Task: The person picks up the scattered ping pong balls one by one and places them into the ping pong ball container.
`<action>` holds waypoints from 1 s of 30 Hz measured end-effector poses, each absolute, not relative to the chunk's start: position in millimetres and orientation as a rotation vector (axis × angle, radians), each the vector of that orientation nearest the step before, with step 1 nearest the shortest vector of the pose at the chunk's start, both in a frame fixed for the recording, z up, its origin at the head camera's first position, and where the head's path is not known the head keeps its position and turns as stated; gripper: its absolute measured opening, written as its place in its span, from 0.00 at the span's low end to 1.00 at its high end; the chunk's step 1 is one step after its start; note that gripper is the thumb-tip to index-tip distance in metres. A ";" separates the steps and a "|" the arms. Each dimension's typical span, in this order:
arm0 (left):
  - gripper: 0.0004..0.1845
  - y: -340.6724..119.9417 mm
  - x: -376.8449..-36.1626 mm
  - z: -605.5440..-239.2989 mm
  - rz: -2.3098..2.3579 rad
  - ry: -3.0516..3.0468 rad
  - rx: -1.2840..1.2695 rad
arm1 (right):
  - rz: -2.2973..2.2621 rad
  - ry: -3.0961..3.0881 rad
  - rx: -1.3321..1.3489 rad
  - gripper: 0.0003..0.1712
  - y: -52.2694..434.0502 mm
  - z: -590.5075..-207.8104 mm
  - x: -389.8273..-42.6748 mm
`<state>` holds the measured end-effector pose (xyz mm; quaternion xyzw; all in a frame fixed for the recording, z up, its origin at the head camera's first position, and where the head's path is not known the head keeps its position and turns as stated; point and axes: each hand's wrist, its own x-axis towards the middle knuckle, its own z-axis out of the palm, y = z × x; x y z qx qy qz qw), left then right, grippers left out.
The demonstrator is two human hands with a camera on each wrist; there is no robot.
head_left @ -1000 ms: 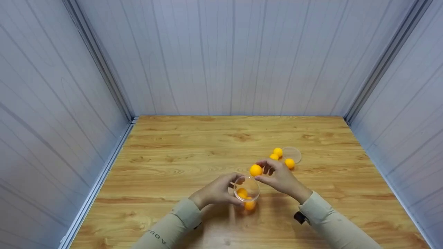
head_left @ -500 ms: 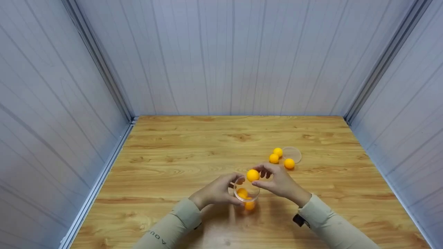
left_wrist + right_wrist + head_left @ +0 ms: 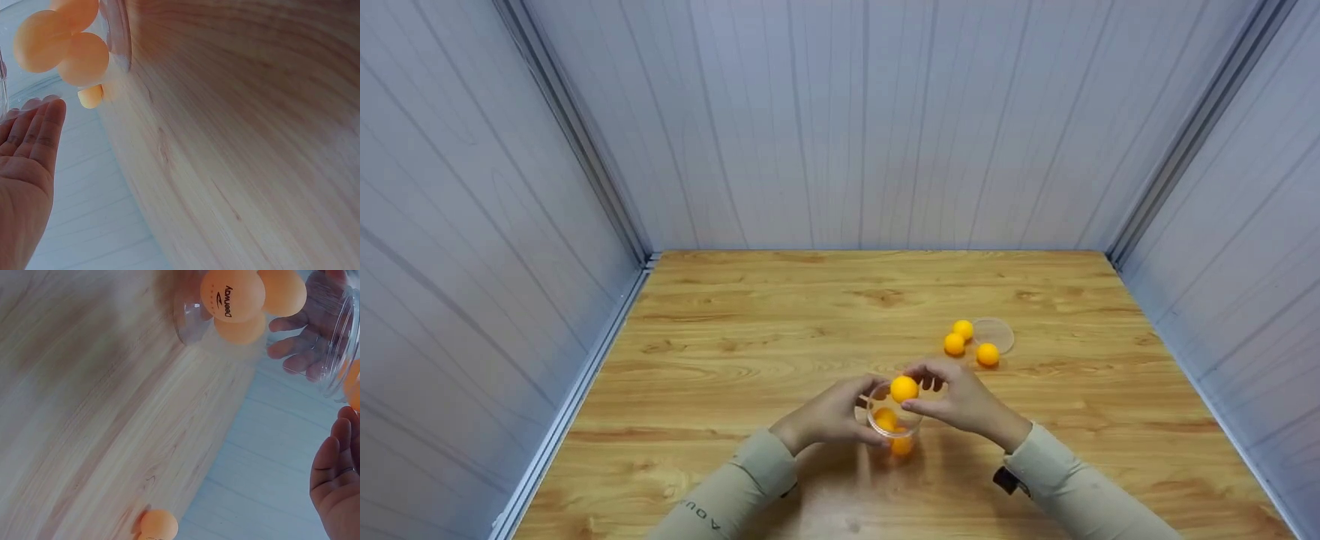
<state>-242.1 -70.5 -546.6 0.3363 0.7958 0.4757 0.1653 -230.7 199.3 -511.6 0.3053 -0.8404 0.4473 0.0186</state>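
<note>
My left hand [image 3: 829, 412] curls round the clear jar [image 3: 906, 417], upright on the counter [image 3: 765, 315], with three balls [image 3: 233, 295] already inside. My right hand [image 3: 971, 403] pinches a fourth ball [image 3: 904, 389] at its mouth, not yet released. Three loose balls [image 3: 954, 344] lie toward the counter's right edge, just beside the clear lid [image 3: 996, 335], which is off. I judge the filling about half done.

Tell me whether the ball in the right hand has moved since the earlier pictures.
Yes: in the head view, the held ball has moved left and down against the unmoved clear jar.
</note>
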 end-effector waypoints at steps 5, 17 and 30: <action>0.41 -70.3 -241.1 -545.8 1.360 2.266 0.924 | 1.373 -2.626 0.967 0.18 198.4 -512.5 -230.0; 0.41 -69.8 -240.7 -544.0 1.354 2.264 0.895 | 1.311 -2.657 1.006 0.17 197.9 -512.5 -229.6; 0.42 -69.5 -240.8 -544.4 1.335 2.285 0.901 | 1.267 -2.676 1.032 0.20 198.3 -513.9 -230.1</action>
